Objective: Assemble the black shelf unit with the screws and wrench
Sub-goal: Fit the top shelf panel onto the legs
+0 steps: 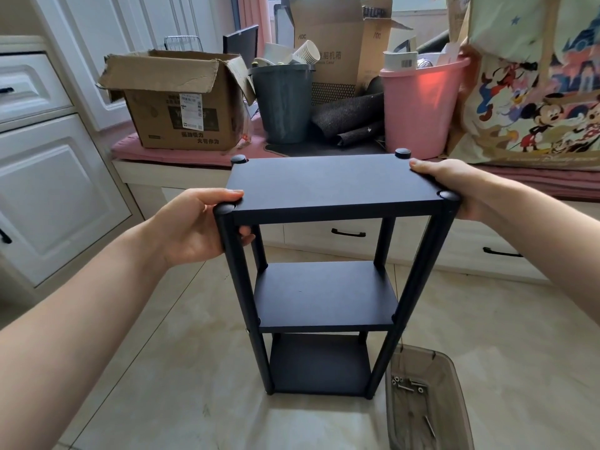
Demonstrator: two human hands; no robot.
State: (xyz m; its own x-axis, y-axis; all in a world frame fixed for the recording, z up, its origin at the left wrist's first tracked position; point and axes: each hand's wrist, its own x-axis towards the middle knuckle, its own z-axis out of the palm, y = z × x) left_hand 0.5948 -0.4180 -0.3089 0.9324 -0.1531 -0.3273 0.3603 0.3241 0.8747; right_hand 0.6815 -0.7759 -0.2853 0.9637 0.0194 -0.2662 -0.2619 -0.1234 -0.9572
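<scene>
Shelf unit: matte black, 3 flat rectangular boards on 4 round posts w/ domed caps. Stands upright on the floor, centre of view, just in front of the window bench.
Top board: smooth, faint grain, edges square.
Left hand: grips near-left corner of top board; thumb lies on top by the post cap, fingers curl under the board round the post.
Right hand: holds near-right corner; thumb flat on top surface, rest of fingers hidden behind the board edge & post.
Screws: small silvery bolts & washers, loose in the tray; some too small to tell apart.
Tray: translucent grey-brown plastic, rounded corners, on floor just right of shelf unit's foot.
Wrench: can't pick it out for sure.
Floor: glossy beige tile, marbled.
Bench cushion: pink fabric, behind the unit.
Cardboard box: brown, flaps torn & open, label on front.
Grey bin: dark plastic, tapered, paper cups on top.
Pink bucket: smooth plastic, round.
Cartoon bag: printed, far right.
Cabinets: white panelled doors, black handles, left.
</scene>
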